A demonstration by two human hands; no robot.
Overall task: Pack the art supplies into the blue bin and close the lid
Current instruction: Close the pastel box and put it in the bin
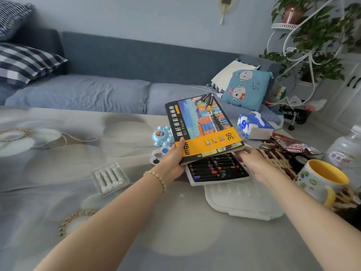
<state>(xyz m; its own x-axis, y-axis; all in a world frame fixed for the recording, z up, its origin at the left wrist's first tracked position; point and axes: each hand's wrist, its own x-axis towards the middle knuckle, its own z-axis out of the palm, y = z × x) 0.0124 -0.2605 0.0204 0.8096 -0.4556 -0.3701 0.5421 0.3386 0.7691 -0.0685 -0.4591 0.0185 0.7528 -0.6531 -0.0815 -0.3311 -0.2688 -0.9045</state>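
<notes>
My left hand [172, 161] grips the near left corner of an oil pastel box lid [203, 130], printed in yellow and black with a painted street scene. The lid is tilted up above an open tray of dark oil pastels [216, 169]. At the tray's right side my right hand [256, 163] touches the tray and the lid's near right corner; how its fingers lie is blurred. A white plastic lid [242, 200] lies flat under the tray's near edge. A blue flower-shaped palette [162, 135], a small paint palette [159, 155] and a clear pack of white tubes [110, 178] lie to the left. No blue bin is in view.
A yellow-lined mug [322, 182], a plastic jar [347, 147], a snack packet [293, 145] and a tissue pack [254, 126] crowd the table's right side. A blue sofa [93, 90] with cushions runs behind the table. A white plant stand [304, 55] stands at the far right.
</notes>
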